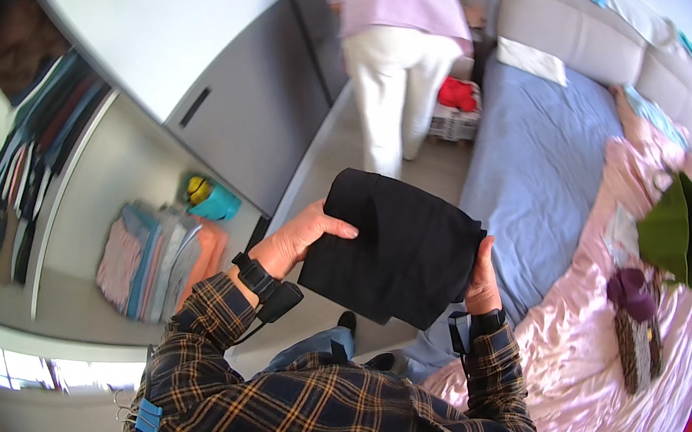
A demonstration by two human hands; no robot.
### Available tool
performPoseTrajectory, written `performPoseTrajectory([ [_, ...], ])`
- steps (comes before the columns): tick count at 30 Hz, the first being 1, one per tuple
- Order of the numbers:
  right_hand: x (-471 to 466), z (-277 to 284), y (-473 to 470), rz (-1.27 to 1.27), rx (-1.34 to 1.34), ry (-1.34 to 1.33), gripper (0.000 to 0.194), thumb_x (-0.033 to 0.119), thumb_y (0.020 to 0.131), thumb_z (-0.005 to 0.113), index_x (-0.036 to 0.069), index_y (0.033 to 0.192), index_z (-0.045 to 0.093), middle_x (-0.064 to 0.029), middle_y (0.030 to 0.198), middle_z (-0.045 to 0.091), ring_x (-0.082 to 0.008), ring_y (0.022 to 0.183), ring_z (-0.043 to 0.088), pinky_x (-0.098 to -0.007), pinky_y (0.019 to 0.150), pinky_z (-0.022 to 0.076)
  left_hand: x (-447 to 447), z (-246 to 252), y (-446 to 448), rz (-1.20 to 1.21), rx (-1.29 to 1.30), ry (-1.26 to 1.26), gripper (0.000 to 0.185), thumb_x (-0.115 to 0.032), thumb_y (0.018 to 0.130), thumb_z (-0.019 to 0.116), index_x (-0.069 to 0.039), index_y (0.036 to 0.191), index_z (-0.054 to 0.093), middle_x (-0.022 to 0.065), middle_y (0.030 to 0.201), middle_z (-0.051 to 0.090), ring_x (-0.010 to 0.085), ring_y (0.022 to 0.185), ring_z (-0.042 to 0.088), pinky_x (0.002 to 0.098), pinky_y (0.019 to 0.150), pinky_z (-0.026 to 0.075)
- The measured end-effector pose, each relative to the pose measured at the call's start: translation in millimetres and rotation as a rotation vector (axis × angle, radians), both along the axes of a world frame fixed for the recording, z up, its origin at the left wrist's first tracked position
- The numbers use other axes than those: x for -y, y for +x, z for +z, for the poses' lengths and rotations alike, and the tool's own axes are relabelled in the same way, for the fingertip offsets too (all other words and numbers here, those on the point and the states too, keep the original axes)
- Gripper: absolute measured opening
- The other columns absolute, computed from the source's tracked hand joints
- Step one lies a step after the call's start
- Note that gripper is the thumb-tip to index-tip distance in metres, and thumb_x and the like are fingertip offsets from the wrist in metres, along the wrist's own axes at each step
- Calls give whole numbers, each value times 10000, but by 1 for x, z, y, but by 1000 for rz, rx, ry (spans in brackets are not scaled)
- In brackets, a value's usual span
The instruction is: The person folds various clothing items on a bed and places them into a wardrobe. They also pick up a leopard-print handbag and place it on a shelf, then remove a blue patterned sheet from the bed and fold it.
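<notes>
A folded black garment (pixel 391 249) is held up in front of my body, between both hands. My left hand (pixel 311 229) grips its upper left side, the thumb lying across the cloth. At the lower right edge, my right hand (pixel 482 276) holds the cloth with the thumb upward; most of its fingers are hidden behind the fabric. Black straps with small devices circle both wrists. Beneath the garment I see the floor and the side of the bed.
Another person (pixel 401 26) bends over near the wardrobe door (pixel 247 96). To the left, an open wardrobe shelf holds folded clothes (pixel 157 257) and a turquoise bucket (pixel 216 202). A bed with a blue sheet (pixel 534 174) and pink satin cover (pixel 583 368) carries a green hat-like item (pixel 670 231).
</notes>
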State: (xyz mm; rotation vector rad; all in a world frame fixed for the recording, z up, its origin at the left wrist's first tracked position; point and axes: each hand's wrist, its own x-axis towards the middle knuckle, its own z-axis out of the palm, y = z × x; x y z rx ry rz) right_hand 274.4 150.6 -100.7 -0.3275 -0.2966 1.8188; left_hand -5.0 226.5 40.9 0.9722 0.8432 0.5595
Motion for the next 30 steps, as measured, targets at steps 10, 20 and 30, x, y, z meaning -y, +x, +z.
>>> performPoseTrajectory([
  [10, -22, 78, -168, 404, 251, -55, 496, 76, 807, 591, -35, 1261, 426, -142, 1170, 568, -261, 1032, 589, -381, 905, 492, 53, 1, -202, 385, 519, -79, 454, -355, 889, 525, -23, 1199, 520, 139, 1203, 558, 242, 1098, 542, 385, 948, 426],
  [20, -43, 147, -403, 311, 282, 255, 505, 2, 776, 599, -16, 1258, 446, -130, 1189, 550, -283, 1054, 565, -412, 922, 471, 136, 0, -308, 892, 839, 297, 595, -425, 885, 551, -57, 1332, 413, 78, 1340, 461, 229, 1248, 417, 390, 1052, 319],
  [30, -67, 246, -574, 418, 355, 694, 550, 80, 794, 607, 1, 1301, 408, -101, 1260, 500, -223, 1159, 480, -343, 974, 397, 145, 110, -469, 1172, 519, 685, 467, -37, 803, 582, -14, 1253, 456, 98, 1163, 557, 218, 1046, 562, 352, 899, 463],
])
